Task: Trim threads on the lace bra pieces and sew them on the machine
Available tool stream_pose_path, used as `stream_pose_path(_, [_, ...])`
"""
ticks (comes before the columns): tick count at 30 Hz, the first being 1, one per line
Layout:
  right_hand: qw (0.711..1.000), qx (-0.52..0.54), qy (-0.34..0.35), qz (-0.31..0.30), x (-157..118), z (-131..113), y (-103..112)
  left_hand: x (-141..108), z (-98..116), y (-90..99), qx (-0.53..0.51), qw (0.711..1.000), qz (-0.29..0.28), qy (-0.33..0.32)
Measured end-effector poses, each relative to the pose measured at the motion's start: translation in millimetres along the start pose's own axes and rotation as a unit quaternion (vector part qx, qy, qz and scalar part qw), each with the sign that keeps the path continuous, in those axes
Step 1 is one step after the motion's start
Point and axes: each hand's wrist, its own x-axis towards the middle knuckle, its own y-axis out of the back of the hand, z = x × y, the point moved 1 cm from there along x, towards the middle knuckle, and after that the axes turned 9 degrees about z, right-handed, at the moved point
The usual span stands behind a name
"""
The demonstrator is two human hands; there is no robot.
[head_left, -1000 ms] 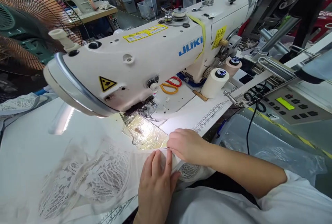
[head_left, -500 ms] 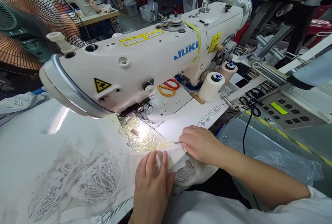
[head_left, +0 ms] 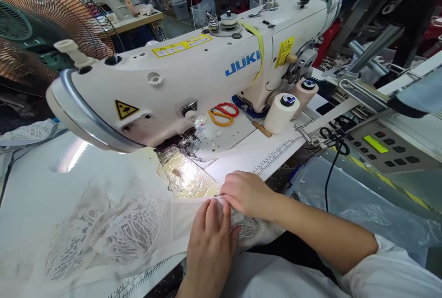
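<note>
My left hand (head_left: 214,238) lies on the white fabric band of a lace garment, fingers stretched forward and pressing it to the table edge. Close beside it, my right hand (head_left: 247,193) is closed on a thin pointed metal tool (head_left: 218,195), most of which the fingers hide. The tool's tip meets the band just ahead of my left fingertips. To the left spreads the garment's white lace (head_left: 138,229), while another lace part (head_left: 249,228) shows below my right hand. A shiny film-covered plate (head_left: 188,173) sits in front of the band, under the sewing machine head (head_left: 159,100).
Red- and orange-handled scissors (head_left: 221,118) lie behind the needle area, near a wooden-handled tool (head_left: 261,128). A cream thread cone (head_left: 281,113) and a beige one (head_left: 304,95) stand at right. A control box (head_left: 390,146) and a fan (head_left: 51,17) flank the machine.
My right hand has moved left with the metal tool, closer to my left hand. The left hand has shifted slightly right along the band. The view has turned a little.
</note>
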Motion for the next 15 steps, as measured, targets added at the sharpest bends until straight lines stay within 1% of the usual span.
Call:
stream_pose_path(5, [0.999, -0.019, 0.015, -0.028, 2, 1, 2, -2, -1, -0.8, 0.003, 1.000, -0.002, 0.003])
stream_pose_path(10, [0.995, -0.064, 0.038, -0.063, -6, 10, 16, -1, 0, -1.0, -0.001, 1.000, 0.009, 0.008])
stream_pose_path(13, [0.996, -0.064, 0.028, -0.052, -12, 15, 24, 1, 2, -1.0, -0.011, 0.999, 0.012, 0.030])
stream_pose_path(15, [0.998, -0.050, 0.022, -0.042, -14, 16, 25, 3, 4, -1.6, -0.012, 0.999, 0.015, 0.028])
